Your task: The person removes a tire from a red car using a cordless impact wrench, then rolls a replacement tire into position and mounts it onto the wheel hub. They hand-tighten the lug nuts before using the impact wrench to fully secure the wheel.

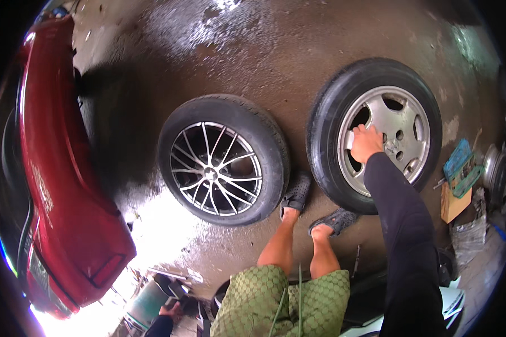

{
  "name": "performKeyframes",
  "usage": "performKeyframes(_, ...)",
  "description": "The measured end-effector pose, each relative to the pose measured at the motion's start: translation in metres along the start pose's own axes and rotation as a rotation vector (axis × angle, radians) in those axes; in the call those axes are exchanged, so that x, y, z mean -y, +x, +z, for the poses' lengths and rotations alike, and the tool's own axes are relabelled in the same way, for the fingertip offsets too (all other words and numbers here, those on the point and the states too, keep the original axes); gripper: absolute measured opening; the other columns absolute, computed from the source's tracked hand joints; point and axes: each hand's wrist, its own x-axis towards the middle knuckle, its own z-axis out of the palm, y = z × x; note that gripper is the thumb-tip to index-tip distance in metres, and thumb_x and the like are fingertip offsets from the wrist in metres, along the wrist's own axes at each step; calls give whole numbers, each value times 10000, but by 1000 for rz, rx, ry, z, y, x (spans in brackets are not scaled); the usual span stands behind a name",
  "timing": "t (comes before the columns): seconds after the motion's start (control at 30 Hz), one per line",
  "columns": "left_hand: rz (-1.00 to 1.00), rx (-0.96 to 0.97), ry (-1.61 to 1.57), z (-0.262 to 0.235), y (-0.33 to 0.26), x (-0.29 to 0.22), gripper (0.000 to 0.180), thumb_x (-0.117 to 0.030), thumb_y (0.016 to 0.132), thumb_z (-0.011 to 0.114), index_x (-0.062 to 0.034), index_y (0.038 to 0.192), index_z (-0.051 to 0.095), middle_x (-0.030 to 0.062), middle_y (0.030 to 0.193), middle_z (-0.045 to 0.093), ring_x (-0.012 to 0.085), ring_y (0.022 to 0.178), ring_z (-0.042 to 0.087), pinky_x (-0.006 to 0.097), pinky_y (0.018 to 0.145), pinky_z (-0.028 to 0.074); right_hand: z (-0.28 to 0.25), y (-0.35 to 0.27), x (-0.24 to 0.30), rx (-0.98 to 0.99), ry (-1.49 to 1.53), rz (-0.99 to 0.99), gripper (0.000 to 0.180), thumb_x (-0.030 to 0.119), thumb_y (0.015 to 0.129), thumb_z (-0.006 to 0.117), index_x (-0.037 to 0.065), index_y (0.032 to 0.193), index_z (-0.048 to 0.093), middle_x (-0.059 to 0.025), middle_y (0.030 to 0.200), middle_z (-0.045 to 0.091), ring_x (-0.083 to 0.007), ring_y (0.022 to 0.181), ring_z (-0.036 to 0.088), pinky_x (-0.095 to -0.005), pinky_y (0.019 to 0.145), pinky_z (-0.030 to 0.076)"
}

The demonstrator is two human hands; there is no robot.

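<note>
My right hand [367, 142] is closed round a spoke of a silver alloy wheel [396, 112], its fingers hooked at an opening left of the hub. A black tyre [324, 121] is mounted on this wheel, in front of my feet and to the right. Low at the left, my left hand [172, 310] shows small with curled fingers. Beside it is a dark object [173, 286] that I cannot make out. A second wheel [210, 174], black and silver with thin spokes, sits in its own tyre [272, 151] left of my feet.
A red car [59, 140] with scraped paint stands at the left. The brown floor [287, 45] looks wet. At the right are a green tool case [468, 174], a wooden block [454, 203] and another rim [493, 171]. A green cylinder [146, 303] stands at the lower left.
</note>
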Motion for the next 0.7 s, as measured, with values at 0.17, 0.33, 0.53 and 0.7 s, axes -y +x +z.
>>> performKeyframes(0.17,90,122,-247,51,-13,-57,447,-391,948,641,52,974,685,123,777,710,194,712,686,331,675,558,4,-58,-28,-193,293,-195,616,118,760,656,36,1354,517,-235,1326,535,-433,1177,521,-484,997,452)
performKeyframes(0.33,106,226,-480,98,-60,-111,419,-375,965,636,21,834,676,76,751,688,159,664,645,321,639,539,-3,-133,-42,94,575,-64,559,159,816,658,-25,1329,535,-273,1248,602,-439,1131,583,-463,992,468)
performKeyframes(0.53,240,186,-726,203,-96,-83,365,-341,938,683,23,918,684,67,772,697,127,670,652,285,652,523,30,-165,-2,304,870,3,581,152,807,748,-54,1312,547,-156,1086,677,-234,993,654,-338,864,528)
performKeyframes(0.7,166,40,-910,250,-127,-60,303,-285,924,697,17,931,690,56,749,688,113,660,640,283,659,516,10,-187,81,495,718,-109,720,185,815,779,-51,1411,450,-197,1210,643,-245,1100,623,-339,949,498)
